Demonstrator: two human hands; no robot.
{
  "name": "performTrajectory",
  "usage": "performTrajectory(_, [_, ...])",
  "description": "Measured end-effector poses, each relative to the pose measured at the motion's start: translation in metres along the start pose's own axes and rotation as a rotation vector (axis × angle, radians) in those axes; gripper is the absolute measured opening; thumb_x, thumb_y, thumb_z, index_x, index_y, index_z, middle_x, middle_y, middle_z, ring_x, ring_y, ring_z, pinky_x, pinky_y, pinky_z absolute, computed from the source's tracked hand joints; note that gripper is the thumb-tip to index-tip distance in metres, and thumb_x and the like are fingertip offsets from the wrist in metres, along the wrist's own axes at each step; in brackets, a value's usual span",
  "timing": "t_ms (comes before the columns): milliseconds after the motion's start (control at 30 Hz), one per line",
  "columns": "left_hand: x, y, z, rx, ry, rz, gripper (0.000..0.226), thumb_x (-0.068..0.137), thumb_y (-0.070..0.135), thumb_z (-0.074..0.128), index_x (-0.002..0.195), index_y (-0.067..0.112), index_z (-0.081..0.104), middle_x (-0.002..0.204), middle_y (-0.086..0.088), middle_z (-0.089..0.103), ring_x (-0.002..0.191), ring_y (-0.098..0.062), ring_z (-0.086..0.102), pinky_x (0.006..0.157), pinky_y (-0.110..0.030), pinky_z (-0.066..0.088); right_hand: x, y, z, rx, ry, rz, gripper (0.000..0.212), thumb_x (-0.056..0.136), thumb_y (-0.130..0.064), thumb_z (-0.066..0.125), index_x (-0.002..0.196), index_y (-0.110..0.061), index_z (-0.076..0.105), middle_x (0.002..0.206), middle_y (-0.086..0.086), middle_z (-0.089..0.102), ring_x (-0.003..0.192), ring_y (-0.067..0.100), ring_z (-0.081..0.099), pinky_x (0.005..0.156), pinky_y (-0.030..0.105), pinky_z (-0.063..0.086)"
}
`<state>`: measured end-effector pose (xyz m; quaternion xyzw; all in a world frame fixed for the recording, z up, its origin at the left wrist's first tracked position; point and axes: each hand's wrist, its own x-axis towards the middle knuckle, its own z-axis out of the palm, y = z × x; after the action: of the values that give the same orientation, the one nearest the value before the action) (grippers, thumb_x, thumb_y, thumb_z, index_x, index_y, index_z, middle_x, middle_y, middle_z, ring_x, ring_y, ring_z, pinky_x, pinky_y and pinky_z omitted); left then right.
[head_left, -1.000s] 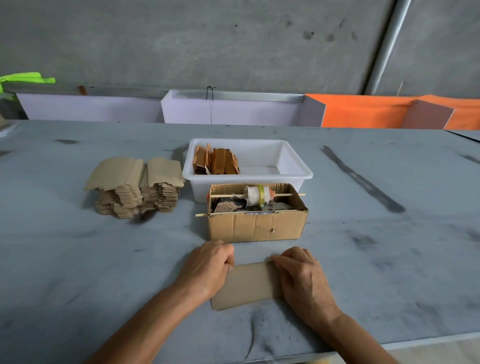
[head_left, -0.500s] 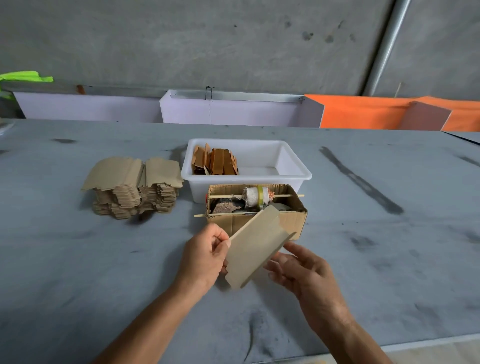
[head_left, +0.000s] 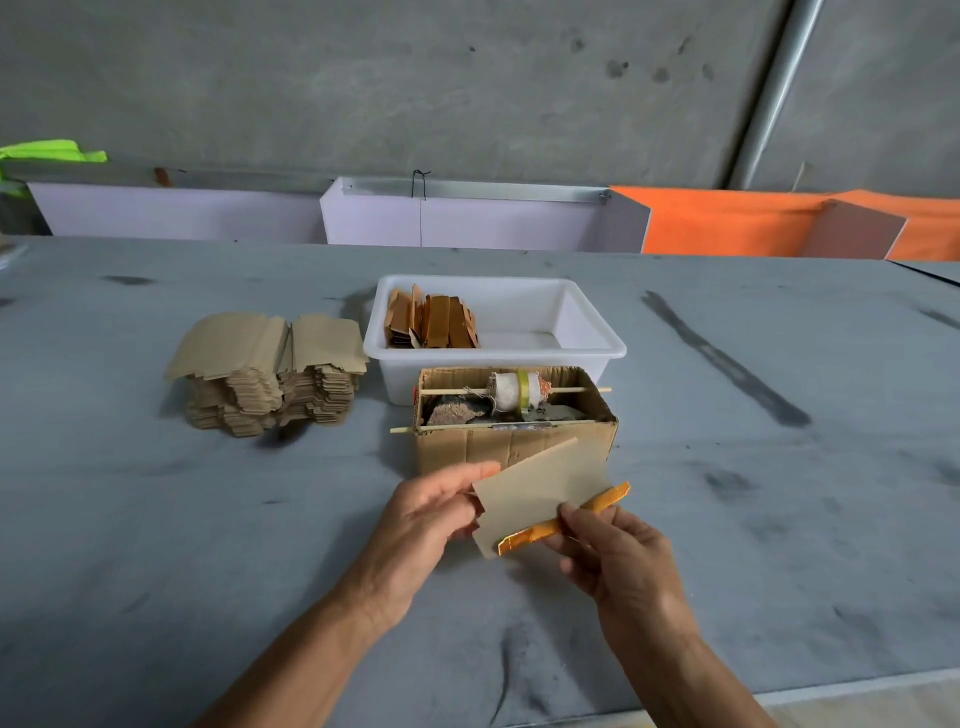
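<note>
A flat brown card piece (head_left: 540, 488) with a shiny gold folded edge along its lower side is held above the grey table (head_left: 208, 545), just in front of a small cardboard box (head_left: 519, 447). My left hand (head_left: 421, 525) pinches its left end between thumb and fingers. My right hand (head_left: 618, 556) pinches the gold edge near its middle. The card is tilted, right end higher.
The cardboard box holds a wrapped spool (head_left: 514, 389) on a thin stick and scraps. Behind it stands a white plastic tub (head_left: 587, 332) with folded gold-brown pieces (head_left: 431, 322) at its left. A stack of flat brown card blanks (head_left: 265, 374) lies to the left.
The card was pressed flat on the table, then lifted by my left hand. Now both hands hold it in the air and its gold folded edge shows.
</note>
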<state>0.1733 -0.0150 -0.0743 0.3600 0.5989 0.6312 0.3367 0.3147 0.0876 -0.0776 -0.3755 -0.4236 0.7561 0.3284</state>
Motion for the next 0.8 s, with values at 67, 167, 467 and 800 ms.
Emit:
performTrajectory(67, [-0.001, -0.001, 0.0, 0.067, -0.071, 0.012, 0.061, 0.065, 0.001, 0.048, 0.119, 0.029, 0.057, 0.105, -0.006, 0.069, 0.092, -0.014, 0.064, 0.078, -0.023, 0.047, 0.0, -0.002, 0.001, 0.009, 0.021, 0.019, 0.025, 0.085, 0.001, 0.062, 0.064, -0.008, 0.051, 0.051, 0.005, 0.062, 0.049, 0.013, 0.065, 0.038, 0.02, 0.046])
performTrajectory(167, [-0.003, -0.003, 0.003, 0.255, -0.123, 0.203, 0.076, 0.071, -0.023, 0.051, 0.121, 0.033, 0.055, 0.129, 0.002, 0.053, 0.107, -0.016, 0.059, 0.087, -0.027, 0.049, 0.0, -0.006, 0.005, 0.011, 0.043, 0.037, 0.017, 0.085, 0.002, 0.061, 0.071, -0.004, 0.053, 0.048, 0.005, 0.061, 0.046, 0.013, 0.064, 0.038, 0.019, 0.046])
performTrajectory(467, [0.008, 0.003, 0.011, -0.165, 0.224, 0.048, 0.016, 0.081, -0.004, 0.063, 0.079, 0.011, 0.068, 0.07, -0.003, 0.07, 0.066, -0.009, 0.066, 0.064, -0.016, 0.053, -0.012, -0.018, 0.005, 0.02, -0.051, -0.026, 0.032, 0.071, -0.023, 0.07, 0.097, -0.005, 0.062, 0.071, 0.012, 0.071, 0.064, 0.026, 0.071, 0.043, 0.027, 0.051])
performTrajectory(800, [0.013, 0.004, 0.01, -0.366, 0.19, -0.219, 0.01, 0.084, 0.014, 0.063, 0.092, 0.008, 0.06, 0.076, -0.011, 0.07, 0.064, -0.019, 0.067, 0.057, -0.024, 0.055, -0.009, -0.033, 0.002, -0.102, -0.106, -0.106, 0.016, 0.088, -0.01, 0.06, 0.104, -0.005, 0.063, 0.068, 0.013, 0.069, 0.051, 0.019, 0.065, 0.04, 0.024, 0.049])
